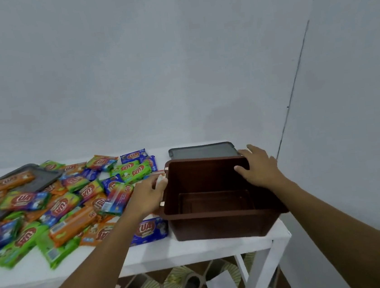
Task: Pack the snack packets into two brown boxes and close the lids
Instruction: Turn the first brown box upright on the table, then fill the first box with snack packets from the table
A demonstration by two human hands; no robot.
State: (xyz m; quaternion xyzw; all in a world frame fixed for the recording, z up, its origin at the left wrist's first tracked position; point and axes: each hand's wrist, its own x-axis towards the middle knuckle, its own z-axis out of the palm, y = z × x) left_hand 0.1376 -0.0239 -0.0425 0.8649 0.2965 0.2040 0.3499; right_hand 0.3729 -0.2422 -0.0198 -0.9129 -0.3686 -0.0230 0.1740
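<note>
Reaching forward with both arms, I hold the brown box (216, 200) by its rim: my left hand (150, 195) curls against the left wall, my right hand (258, 171) is spread over the far right corner, thumb hooked inside. Nothing lies in the box, which sits open at the right end of the white table (150, 257), its long side running left to right and its right rim overhanging the table's edge. A dark lid (204, 151) lies flat just behind it. Snack packets (58, 206) crowd the table's left, some resting on a grey tray (20, 177), one blue packet (149, 230) touching the box.
</note>
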